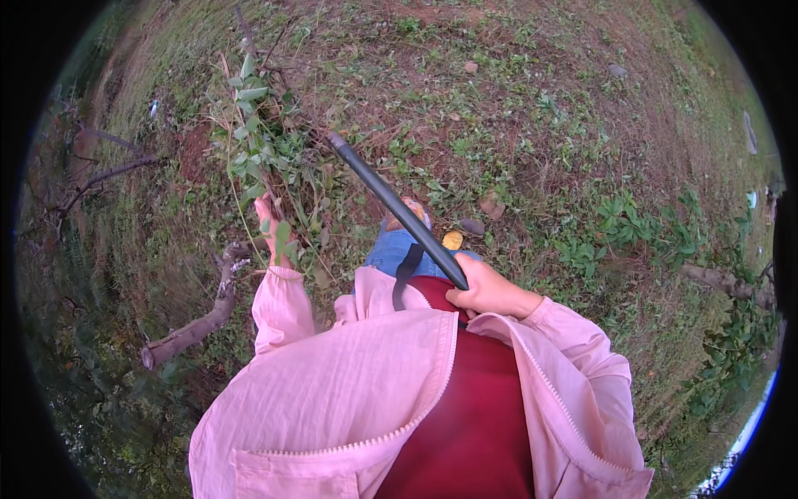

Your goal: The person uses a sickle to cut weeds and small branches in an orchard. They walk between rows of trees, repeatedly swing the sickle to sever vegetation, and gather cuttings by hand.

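Observation:
My right hand [486, 287] is closed around the near end of a dark tool handle [399, 209]. The handle slants forward and left in front of my body. Its far end reaches low plants, and I cannot tell what head, if any, is fixed there. Out to the left, my left hand [270, 227] grips a bundle of leafy green stems [252, 150], which partly covers the fingers. Thin dry twigs [246, 31] stick out beyond the leaves, mixed with the bundle.
A thick cut branch [199, 327] lies left of my left arm, with bare twigs [118, 168] farther out. Stones [492, 206] and a yellow object [452, 240] lie near my feet. Leafy plants [629, 224] and a log [717, 279] are at right.

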### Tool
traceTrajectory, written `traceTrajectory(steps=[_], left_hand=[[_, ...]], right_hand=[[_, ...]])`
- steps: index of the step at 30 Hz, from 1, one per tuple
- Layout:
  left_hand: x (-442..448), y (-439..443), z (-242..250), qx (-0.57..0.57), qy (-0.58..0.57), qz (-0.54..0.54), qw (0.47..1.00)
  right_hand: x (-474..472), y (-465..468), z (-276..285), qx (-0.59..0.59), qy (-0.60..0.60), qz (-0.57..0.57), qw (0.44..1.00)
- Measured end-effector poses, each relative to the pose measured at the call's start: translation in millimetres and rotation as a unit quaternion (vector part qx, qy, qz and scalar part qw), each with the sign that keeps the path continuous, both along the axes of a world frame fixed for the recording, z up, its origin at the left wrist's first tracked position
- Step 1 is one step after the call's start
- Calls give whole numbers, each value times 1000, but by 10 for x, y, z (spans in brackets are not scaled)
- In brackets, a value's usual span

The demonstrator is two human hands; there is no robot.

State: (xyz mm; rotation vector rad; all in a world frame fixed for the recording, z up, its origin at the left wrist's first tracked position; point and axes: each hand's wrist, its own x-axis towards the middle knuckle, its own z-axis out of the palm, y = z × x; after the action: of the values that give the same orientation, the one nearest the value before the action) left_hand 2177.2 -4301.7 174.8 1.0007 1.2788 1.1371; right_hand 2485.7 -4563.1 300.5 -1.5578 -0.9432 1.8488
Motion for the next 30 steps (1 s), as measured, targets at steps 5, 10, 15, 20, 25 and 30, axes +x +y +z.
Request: traceTrajectory(steps=[5,10,15,20,25,30], left_hand=[[237,474,-89,6,2,1,1000],[561,1286,-372,-2,-4,-11,1000],[1027,2514,-720,-9,-21,-38,999],[1380,3810,-785,2,-16,-52,999],[1325,4588,-692,9,-7,-29,1000],[1172,5058,-671,16,2,11,1000]], right_hand=[[242,496,-164,39,-27,8,999],[530,1294,-276,-19,-37,-7,999],[891,2520,-410,12,-98,0,995],[1081,3842,-280,-14,-85,-6,996],[1175,4708,-231,2,-95,28,995],[1224,5460,-380,39,-41,52,997]])
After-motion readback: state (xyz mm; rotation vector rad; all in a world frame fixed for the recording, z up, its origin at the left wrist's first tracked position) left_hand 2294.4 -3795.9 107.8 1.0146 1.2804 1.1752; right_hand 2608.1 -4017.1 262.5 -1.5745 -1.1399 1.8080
